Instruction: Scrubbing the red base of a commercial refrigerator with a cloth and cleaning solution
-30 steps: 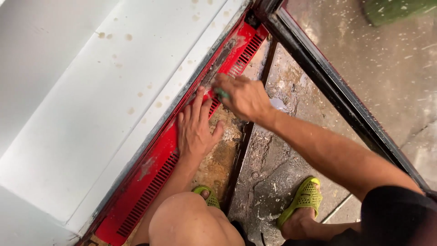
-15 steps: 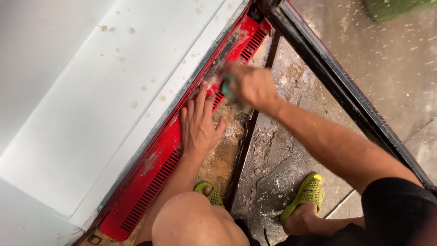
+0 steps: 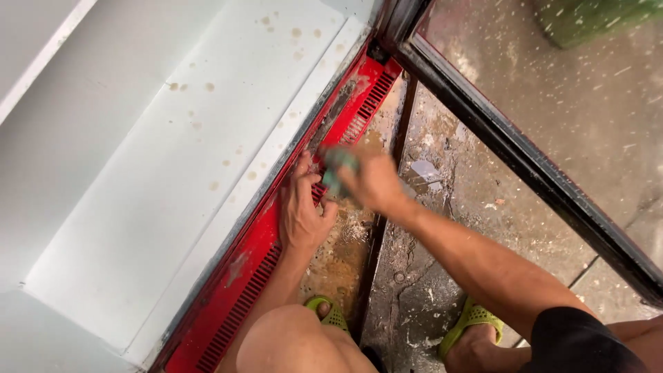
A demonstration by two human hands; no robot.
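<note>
A long red slotted grille (image 3: pixel 248 297) runs along the foot of a white cabinet (image 3: pixel 173 166). My left hand (image 3: pixel 302 207) lies flat on the grille with its fingers spread, holding nothing. My right hand (image 3: pixel 373 181) is blurred and closed around a green scrubbing pad (image 3: pixel 336 168), which presses on the grille just past my left fingertips. A dirty patch (image 3: pixel 338 103) marks the grille's upper part.
A black-framed glass door (image 3: pixel 525 166) stands open at the right. The floor (image 3: pixel 428 207) by the grille is wet and grimy. My knee (image 3: pixel 290 342) and my feet in green sandals (image 3: pixel 469 321) are at the bottom.
My right hand with the green pad has slid back and forth along the grille near my left fingertips. My left hand has stayed flat in place.
</note>
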